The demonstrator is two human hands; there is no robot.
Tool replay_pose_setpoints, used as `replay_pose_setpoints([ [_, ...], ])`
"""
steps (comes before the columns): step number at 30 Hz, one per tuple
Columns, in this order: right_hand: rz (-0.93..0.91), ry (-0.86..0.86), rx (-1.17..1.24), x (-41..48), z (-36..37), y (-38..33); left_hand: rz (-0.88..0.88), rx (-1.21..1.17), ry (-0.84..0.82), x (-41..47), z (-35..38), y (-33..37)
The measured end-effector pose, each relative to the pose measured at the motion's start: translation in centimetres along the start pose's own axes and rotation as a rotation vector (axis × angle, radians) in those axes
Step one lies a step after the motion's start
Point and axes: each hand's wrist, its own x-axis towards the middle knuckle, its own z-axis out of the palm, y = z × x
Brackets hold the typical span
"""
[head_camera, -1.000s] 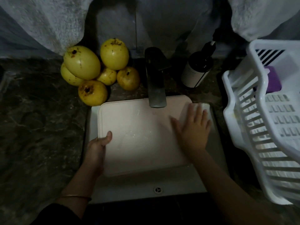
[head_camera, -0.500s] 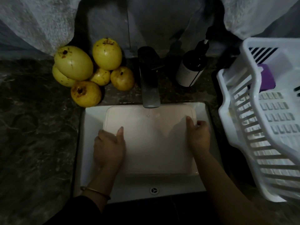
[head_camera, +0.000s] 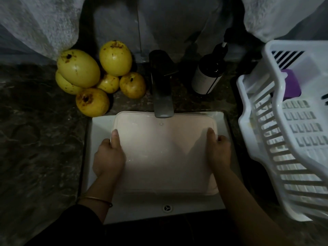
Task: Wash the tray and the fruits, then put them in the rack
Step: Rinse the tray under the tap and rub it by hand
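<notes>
A pale pink rectangular tray [head_camera: 165,153] lies level over the white sink [head_camera: 99,125], just under the dark faucet [head_camera: 162,96]. My left hand [head_camera: 108,157] grips the tray's left edge, thumb on top. My right hand [head_camera: 218,151] grips the right edge the same way. Several yellow spotted fruits [head_camera: 99,80] are piled on the dark counter behind the sink's left corner. The white plastic rack [head_camera: 291,132] stands to the right of the sink.
A dark pump bottle [head_camera: 208,73] stands on the counter between faucet and rack. A purple object [head_camera: 291,86] sits inside the rack. Pale towels hang against the back wall. Dark marbled counter [head_camera: 35,139] stretches to the left.
The right hand went from lying flat on the tray to gripping its right edge. The left hand shifted along the left edge. The tray now sits squarer under the faucet.
</notes>
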Motion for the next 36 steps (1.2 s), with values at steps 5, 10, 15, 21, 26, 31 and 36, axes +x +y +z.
replay_pose_setpoints([
  [5, -0.047, -0.033, -0.026, 0.7, -0.1, -0.1, -0.254, -0.3, -0.191, -0.4, -1.4, 0.6],
  [10, -0.003, -0.09, -0.003, 1.3, 0.0, 0.8, -0.241, -0.686, -0.811, -1.0, -5.4, 0.7],
  [15, -0.042, -0.045, -0.363, 0.0, 1.4, 0.3, -0.259, -0.859, -1.133, -0.9, -6.0, 0.1],
  [21, -0.453, -0.053, -0.699, -3.0, 4.8, -1.4, -0.272, -0.893, -1.137, -0.6, -6.4, 0.2],
  [26, -0.931, -0.343, -0.542, -9.5, 9.1, -3.6, -0.239, -0.92, -1.147, -1.5, -6.4, 1.9],
  [31, -0.934, -0.484, -0.359, -10.4, 10.4, -7.1, -0.116, -0.911, -1.121, -1.3, -6.6, 2.9],
  [36, -0.728, -0.551, -0.435, -9.9, 10.2, -10.1, -0.024, -0.847, -1.11, -1.7, -6.8, 4.0],
])
